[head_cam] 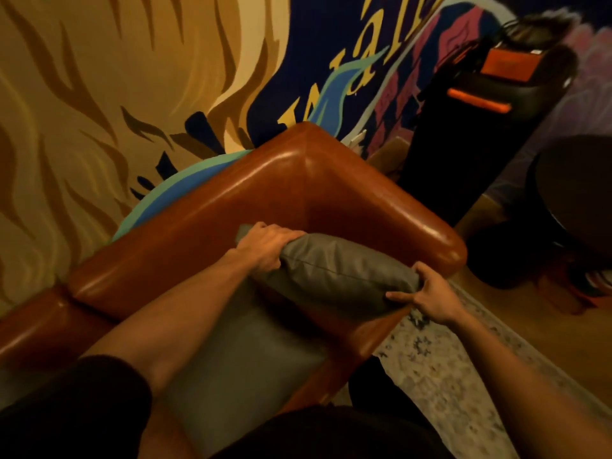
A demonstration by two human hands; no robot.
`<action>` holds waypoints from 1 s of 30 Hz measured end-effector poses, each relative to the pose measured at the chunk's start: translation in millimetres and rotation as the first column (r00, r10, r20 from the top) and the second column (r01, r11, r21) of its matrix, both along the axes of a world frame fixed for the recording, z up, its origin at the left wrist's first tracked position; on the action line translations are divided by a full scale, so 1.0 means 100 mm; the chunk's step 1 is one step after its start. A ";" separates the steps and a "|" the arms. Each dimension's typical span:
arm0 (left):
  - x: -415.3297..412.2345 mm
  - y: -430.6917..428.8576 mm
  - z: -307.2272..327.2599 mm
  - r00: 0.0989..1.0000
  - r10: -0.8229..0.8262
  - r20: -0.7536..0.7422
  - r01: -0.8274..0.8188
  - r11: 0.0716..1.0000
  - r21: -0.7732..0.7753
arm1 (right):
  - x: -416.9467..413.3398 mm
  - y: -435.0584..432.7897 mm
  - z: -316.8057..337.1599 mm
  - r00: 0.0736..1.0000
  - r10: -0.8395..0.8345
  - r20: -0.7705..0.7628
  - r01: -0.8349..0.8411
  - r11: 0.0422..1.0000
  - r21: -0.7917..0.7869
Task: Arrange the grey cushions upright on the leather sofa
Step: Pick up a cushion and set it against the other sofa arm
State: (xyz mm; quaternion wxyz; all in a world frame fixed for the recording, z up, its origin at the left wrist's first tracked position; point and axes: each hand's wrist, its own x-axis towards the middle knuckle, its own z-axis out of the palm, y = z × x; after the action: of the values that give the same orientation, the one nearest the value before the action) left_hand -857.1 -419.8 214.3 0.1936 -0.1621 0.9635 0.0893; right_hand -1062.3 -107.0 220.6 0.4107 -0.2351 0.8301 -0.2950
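Mural wall [99,94] behind leather sofa [331,180]; both hands, left [265,246] and right [427,293], grip grey cushion [337,270] at its corner, 12 o'clock.

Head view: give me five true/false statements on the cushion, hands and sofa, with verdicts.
1. Both hands grip the same grey cushion. True: the left hand holds one end, the right hand the other.
2. The cushion lies flat on the floor. False: it is held above the seat, in the corner of the sofa.
3. The sofa is brown leather with a grey seat. True.
4. The right hand is empty. False: its fingers pinch the cushion's end.
5. A patterned rug lies beside the sofa. True.
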 end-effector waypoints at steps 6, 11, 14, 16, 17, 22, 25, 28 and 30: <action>-0.40 0.08 -0.32 0.984 -0.107 0.143 0.111 0.994 -0.016 | -0.14 0.03 -0.40 1.000 0.020 0.000 -0.020 0.976 0.217; -0.55 0.14 -0.57 0.992 0.044 0.116 -0.031 0.993 -0.116 | -0.35 -0.03 -0.47 0.997 0.066 0.034 -0.071 0.979 0.193; -0.55 0.04 -0.56 0.926 0.377 0.031 -0.373 0.923 -0.099 | -0.54 -0.17 -0.45 0.982 0.178 -0.061 -0.156 0.953 0.258; -0.53 -0.04 -0.53 0.807 0.590 -0.007 -0.587 0.803 0.105 | -0.65 -0.30 -0.42 0.955 0.272 -0.121 -0.215 0.910 0.355; -0.54 -0.08 -0.53 0.720 0.694 -0.008 -0.664 0.692 0.282 | -0.70 -0.37 -0.41 0.938 0.322 -0.129 -0.247 0.882 0.402; -0.71 -0.17 -0.58 0.257 0.957 0.135 -0.666 0.074 0.742 | -0.75 -0.57 -0.44 0.877 0.478 -0.039 -0.409 0.788 0.460; -0.90 -0.26 -0.60 0.189 0.974 0.124 -0.708 0.048 0.704 | -0.82 -0.56 -0.48 0.850 0.514 -0.116 -0.414 0.789 0.454; -1.07 -0.32 -0.60 0.261 0.965 0.031 -0.744 0.180 0.643 | -0.93 -0.51 -0.48 0.843 0.518 -0.143 -0.416 0.798 0.435; -1.20 -0.32 -0.58 0.311 0.950 -0.010 -0.742 0.249 0.623 | -0.97 -0.46 -0.49 0.841 0.522 -0.142 -0.421 0.796 0.435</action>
State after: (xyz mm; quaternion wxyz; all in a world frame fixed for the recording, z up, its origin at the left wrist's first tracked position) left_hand -977.1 -452.0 156.0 -0.0487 -0.5878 0.6623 0.4621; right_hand -1159.8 -153.0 172.0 0.3996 -0.3858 0.8313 0.0203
